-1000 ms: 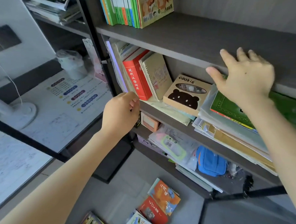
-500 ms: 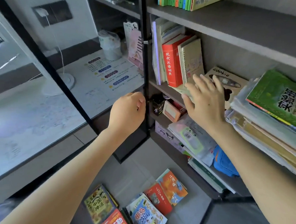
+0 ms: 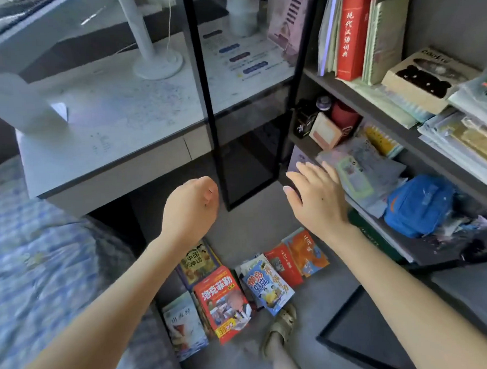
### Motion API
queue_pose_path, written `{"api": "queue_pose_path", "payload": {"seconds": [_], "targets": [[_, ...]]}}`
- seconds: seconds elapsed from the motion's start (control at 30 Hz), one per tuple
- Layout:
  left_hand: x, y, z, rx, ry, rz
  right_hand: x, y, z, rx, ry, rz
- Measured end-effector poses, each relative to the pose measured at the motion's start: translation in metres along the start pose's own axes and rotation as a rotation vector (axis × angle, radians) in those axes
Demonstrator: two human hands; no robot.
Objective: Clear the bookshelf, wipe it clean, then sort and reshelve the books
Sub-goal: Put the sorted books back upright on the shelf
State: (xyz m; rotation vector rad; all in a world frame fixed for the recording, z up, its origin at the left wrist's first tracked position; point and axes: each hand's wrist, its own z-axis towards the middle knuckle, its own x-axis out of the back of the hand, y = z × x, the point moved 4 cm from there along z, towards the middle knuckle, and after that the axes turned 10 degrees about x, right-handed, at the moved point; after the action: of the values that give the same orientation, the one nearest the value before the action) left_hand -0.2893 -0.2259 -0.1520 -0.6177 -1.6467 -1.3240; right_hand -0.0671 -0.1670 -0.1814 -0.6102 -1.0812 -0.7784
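Head view: right grip [image 3: 316, 200] has dropped beside the loose papers [image 3: 360, 175], fingers apart; left grip [image 3: 190, 209] curled, empty.

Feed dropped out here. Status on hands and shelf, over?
Left grip fisted, empty. Right grip open, by lower-shelf paper pile. Several books on floor, shelves still loaded. Glass door open between grips.

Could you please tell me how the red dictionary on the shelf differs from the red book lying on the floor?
The red dictionary stands upright on the shelf, spine out, beside other books; the red book lies flat on the floor, cover up. The dictionary's spine is plain red with white characters; the book's cover carries yellow lettering and pictures. Both are red with Chinese titles.
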Motion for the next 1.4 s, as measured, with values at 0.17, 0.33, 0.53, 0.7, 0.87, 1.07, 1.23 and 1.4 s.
{"api": "queue_pose_path", "payload": {"seconds": [0.17,0.33,0.53,0.7,0.87,1.07,1.23,1.4], "targets": [[-0.02,-0.09,-0.053,0.179,-0.078,0.012,-0.044,-0.062,-0.061,0.035,-0.139,0.174],[-0.073,-0.17,-0.091,0.463,-0.135,-0.106,-0.127,-0.081,-0.111,-0.183,-0.607,0.411],[-0.161,-0.26,-0.133,0.892,-0.222,-0.302,-0.231,-0.095,-0.154,-0.559,-0.796,0.787],[-0.232,-0.303,-0.161,1.19,-0.199,-0.507,-0.302,-0.093,-0.17,-0.708,-0.866,0.917],[-0.312,-0.324,-0.159,1.41,-0.158,-0.759,-0.385,-0.08,-0.177,-0.772,-0.942,0.945],[-0.406,-0.36,-0.16,1.507,-0.189,-0.727,-0.474,-0.087,-0.21,-0.722,-1.094,0.845],[-0.475,-0.391,-0.157,1.577,-0.233,-0.637,-0.535,-0.097,-0.234,-0.701,-1.131,0.767],[-0.51,-0.451,-0.117,1.546,-0.11,-0.576,-0.606,-0.105,-0.196,-0.696,-0.959,0.781]]}}
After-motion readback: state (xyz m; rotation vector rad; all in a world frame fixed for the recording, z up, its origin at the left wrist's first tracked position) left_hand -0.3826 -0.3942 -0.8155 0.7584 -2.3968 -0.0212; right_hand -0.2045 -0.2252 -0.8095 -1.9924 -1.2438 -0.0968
